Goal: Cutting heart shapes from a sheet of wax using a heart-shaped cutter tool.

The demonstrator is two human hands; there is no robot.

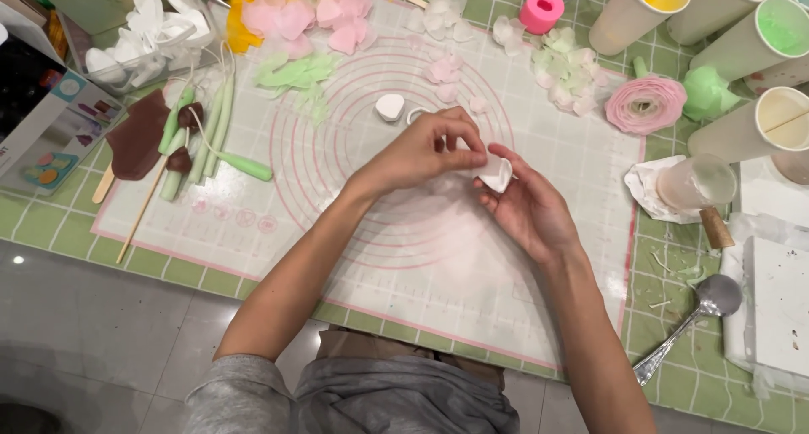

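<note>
White petal (495, 174) pinched between both hands above the mat (421, 257).
Left hand (421, 152) pinches the petal's edge in a fingertip grip; right hand (527, 211) cups it from below, fingers curled, near the mat's middle. Being thin and soft, it could tear or crease if the pinch presses too hard.

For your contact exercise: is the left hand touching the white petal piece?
Touching. The head view shows the left hand pinching the white petal piece, which lies in the right hand.

Single head view, steeply downward, close over worktable (253, 275)
</note>
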